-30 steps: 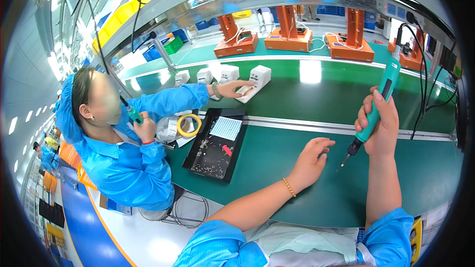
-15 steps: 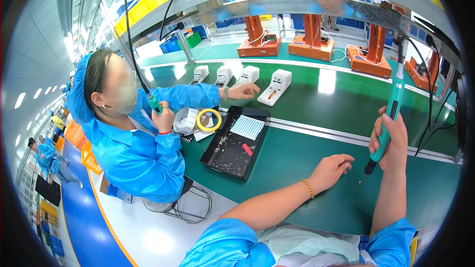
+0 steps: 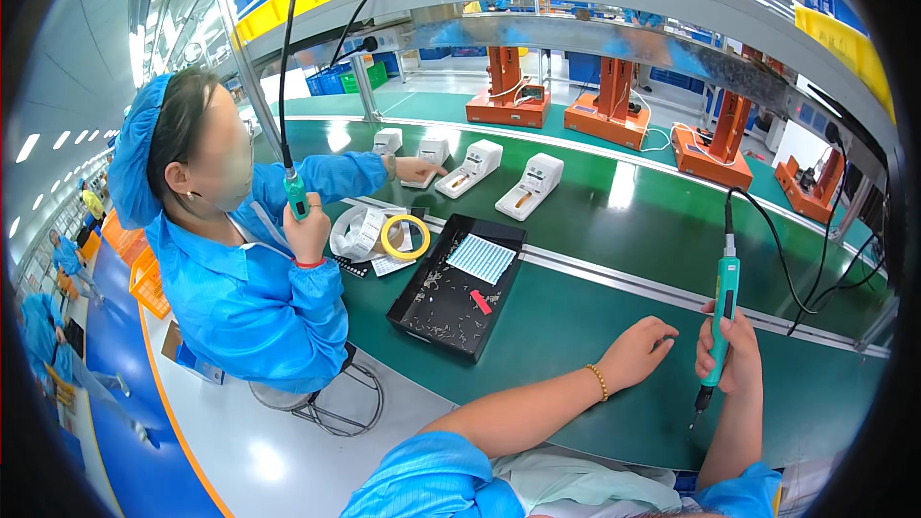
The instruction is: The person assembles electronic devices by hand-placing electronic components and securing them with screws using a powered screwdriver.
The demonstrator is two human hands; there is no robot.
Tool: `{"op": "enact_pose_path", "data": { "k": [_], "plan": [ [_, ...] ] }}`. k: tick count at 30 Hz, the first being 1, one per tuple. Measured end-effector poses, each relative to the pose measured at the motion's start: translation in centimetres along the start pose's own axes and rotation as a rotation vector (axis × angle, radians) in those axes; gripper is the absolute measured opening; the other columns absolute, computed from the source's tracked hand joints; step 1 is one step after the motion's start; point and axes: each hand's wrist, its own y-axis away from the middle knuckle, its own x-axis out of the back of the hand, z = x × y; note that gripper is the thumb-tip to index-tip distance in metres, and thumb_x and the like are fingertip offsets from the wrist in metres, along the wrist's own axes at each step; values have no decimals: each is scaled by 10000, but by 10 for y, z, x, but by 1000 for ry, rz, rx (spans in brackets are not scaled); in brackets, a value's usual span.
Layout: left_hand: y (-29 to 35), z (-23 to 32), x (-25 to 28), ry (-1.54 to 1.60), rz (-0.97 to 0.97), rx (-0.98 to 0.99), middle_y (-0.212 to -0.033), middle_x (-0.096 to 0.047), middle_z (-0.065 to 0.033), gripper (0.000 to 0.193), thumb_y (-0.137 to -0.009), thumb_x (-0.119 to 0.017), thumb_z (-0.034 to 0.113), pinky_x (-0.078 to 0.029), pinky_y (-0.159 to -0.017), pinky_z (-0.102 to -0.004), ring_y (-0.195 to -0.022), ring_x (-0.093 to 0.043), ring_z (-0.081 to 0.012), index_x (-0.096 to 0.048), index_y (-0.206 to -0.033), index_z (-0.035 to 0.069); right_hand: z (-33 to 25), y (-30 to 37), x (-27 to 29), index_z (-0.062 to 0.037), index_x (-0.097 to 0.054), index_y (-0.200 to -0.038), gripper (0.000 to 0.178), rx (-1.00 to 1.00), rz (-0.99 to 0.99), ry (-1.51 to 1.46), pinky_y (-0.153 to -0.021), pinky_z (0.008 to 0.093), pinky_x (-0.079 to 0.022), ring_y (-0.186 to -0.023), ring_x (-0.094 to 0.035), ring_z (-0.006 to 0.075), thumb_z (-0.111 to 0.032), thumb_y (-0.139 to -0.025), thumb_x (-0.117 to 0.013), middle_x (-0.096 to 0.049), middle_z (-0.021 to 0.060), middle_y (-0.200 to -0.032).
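A green worktop is stretching through a bright factory hall, with a metal rail running along it and a darker green strip lying beyond. Here a teal powered screwdriver is standing nearly upright in the right hand, whose grip is wrapping firmly round its body. Its long axis is running from twelve o'clock, where a black cable is leaving the top, to just past six, where the bit is pointing down; whether the tip is touching the worktop, I cannot tell. The left hand is lying at nine o'clock from the right grip, between ten and eleven from the bit, its own grip loosely parted and visibly holding nothing. Of the two, the left is lying nearer to the black tray, which is sitting towards ten o'clock with small bright pieces scattering its floor. White devices are lining the strip at ten o'clock, and orange stands are rising beyond at eleven. Between nine and ten, a co-worker in blue is holding another teal tool and reaching towards the devices
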Motion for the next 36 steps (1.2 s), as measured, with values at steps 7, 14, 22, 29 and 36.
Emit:
{"op": "enact_pose_path", "data": {
  "k": [7,14,22,29,36],
  "plan": [
    [0,-2,-3,5,-36,22,-1007,-597,-127,211,-919,-538,126,-496,-785,-363,-889,-609,-279,-630,-1087,36,22,-14,25,-39,-470,-1136,302,-16,226,-93,-399,296,-402,-481,-490,145,-213,-908,-565,-493,57,-702],
    [-1,-5,-1,-27,-30,-1,-975,-604,-130,211,-909,-535,107,-493,-783,-375,-895,-604,-294,-632,-1084,38,41,-23,30,-54,-474,-1090,278,-129,341,-112,-408,306,-396,-487,-488,143,-217,-894,-584,-503,47,-699],
    [-3,-16,-4,-73,-79,34,-945,-603,-137,213,-906,-513,77,-483,-779,-385,-895,-597,-308,-617,-1091,52,61,-29,31,-51,-463,-1051,285,-226,393,-112,-423,318,-444,-491,-505,144,-224,-883,-615,-522,50,-704],
    [-2,-11,-5,-122,-114,26,-949,-604,-134,219,-906,-520,92,-487,-776,-389,-889,-601,-318,-609,-1102,54,70,-32,38,-78,-435,-955,240,-229,396,-103,-412,328,-446,-480,-513,153,-218,-881,-616,-524,53,-692],
    [-1,-9,-4,-152,-159,43,-961,-604,-133,215,-897,-543,114,-495,-759,-383,-860,-609,-313,-606,-1093,52,77,-36,43,-73,-422,-958,246,-276,411,-96,-411,334,-453,-488,-516,157,-209,-879,-612,-522,57,-692]
  ]
}}
